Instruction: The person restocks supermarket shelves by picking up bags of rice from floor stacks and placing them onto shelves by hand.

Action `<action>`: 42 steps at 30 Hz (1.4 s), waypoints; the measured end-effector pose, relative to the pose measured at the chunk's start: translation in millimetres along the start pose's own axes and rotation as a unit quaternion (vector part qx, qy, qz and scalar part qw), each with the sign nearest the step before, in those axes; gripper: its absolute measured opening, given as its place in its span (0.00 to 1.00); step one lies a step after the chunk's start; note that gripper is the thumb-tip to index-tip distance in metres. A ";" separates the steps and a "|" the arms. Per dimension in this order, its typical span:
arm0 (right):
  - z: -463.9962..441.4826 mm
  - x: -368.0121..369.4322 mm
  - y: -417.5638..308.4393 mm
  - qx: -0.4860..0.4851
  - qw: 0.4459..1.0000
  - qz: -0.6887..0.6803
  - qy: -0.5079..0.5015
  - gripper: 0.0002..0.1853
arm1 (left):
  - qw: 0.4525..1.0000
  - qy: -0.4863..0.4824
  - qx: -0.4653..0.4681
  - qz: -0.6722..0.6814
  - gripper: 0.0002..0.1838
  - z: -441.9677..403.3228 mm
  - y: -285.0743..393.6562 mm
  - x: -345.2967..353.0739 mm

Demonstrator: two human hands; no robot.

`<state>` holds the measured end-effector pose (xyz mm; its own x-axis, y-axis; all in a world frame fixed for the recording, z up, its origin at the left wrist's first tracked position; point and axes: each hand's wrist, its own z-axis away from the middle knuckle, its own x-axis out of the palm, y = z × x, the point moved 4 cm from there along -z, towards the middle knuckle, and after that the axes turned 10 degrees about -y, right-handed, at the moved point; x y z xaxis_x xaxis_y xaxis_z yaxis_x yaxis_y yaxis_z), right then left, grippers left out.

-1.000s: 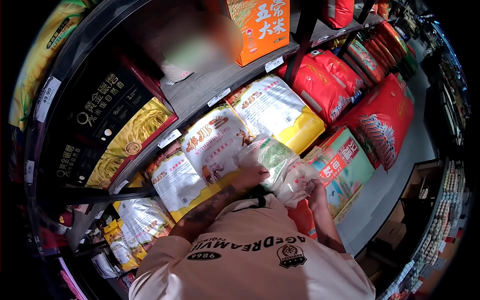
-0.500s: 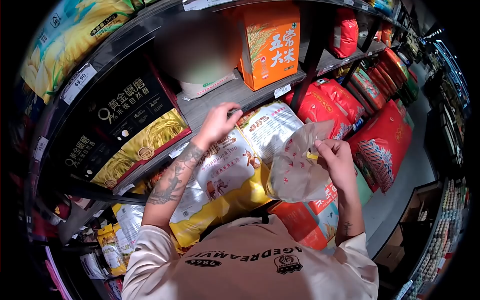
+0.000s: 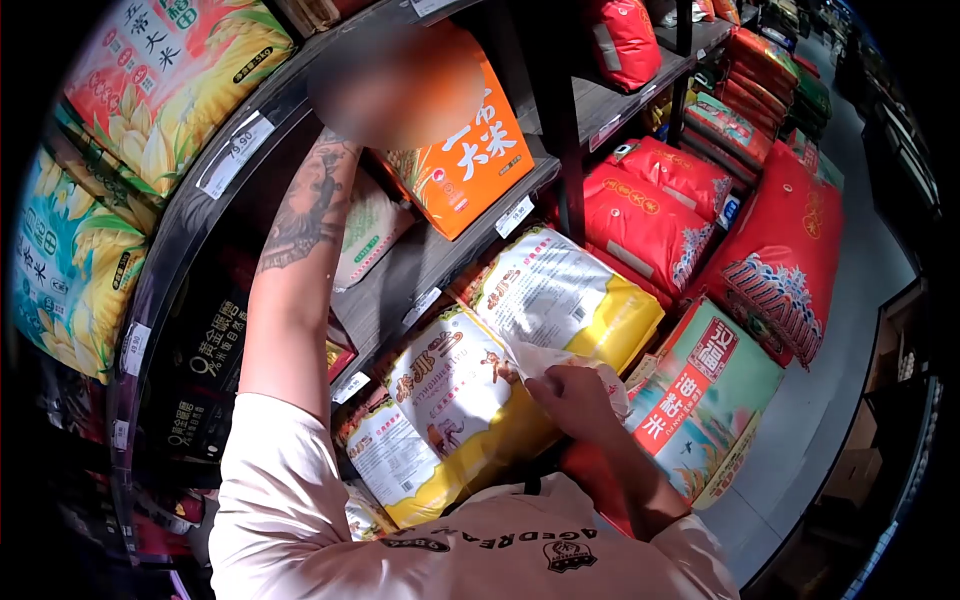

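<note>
My left hand (image 3: 345, 100) reaches up to the shelf beside an orange rice box (image 3: 468, 150); its fingers are lost in a blurred patch. Below that forearm stands a pale green and white bag (image 3: 368, 235). Low in the middle, my right hand (image 3: 577, 398) is closed on a thin translucent plastic bag (image 3: 612, 388), over the white and yellow rice sacks (image 3: 455, 385). A green and red rice package (image 3: 705, 385) lies just right of this hand.
Red rice sacks (image 3: 775, 250) are piled at the right, beside the grey floor (image 3: 790, 480). A dark shelf post (image 3: 560, 140) rises right of the orange box. Colourful rice bags (image 3: 170, 80) fill the upper left, above a price tag (image 3: 236, 153).
My left hand has gone from above the sacks up to the shelf. My right hand has moved left and down with the plastic bag. The view has shifted, and the orange box now looks tilted.
</note>
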<state>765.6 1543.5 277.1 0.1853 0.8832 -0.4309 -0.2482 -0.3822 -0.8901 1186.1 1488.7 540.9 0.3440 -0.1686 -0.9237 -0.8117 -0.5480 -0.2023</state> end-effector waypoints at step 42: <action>50.9 20.1 51.1 -0.040 0.998 0.036 -0.033 0.18 | 0.874 -0.120 -0.090 0.462 0.16 286.0 86.6 -91.3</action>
<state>708.3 1555.5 230.5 0.1055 0.8678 -0.4855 -0.1809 -0.4633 -0.8675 949.4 1691.0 514.6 -0.5449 -0.4428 -0.7121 -0.5960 -0.3928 0.7003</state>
